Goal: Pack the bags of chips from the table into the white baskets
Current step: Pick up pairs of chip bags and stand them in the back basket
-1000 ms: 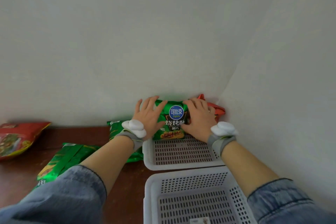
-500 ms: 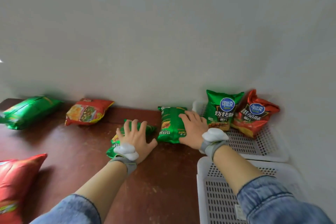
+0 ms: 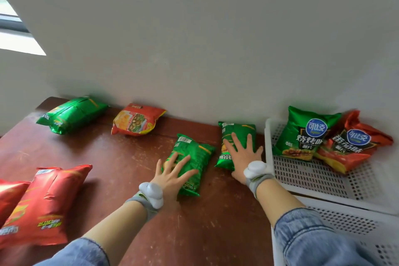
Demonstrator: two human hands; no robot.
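On the brown table [image 3: 121,170] two green chip bags lie flat near the middle. My left hand [image 3: 172,174] rests with spread fingers on the nearer green bag [image 3: 194,155]. My right hand [image 3: 243,154] lies flat, fingers apart, on the other green bag [image 3: 237,134], just left of the far white basket [image 3: 268,147]. In that basket a green bag [image 3: 302,136] and a red bag [image 3: 354,147] stand against the wall. The near white basket [image 3: 345,218] sits under my right forearm; only part of it shows.
More bags lie on the table: a green one [image 3: 71,114] and a red one [image 3: 138,121] along the back wall, and two red ones [image 3: 47,205] [image 3: 8,192] at the near left. Walls close off the back and right.
Both hands left the green bag standing in the far basket and moved left onto two green bags on the table. The view swung left, so more of the table shows.
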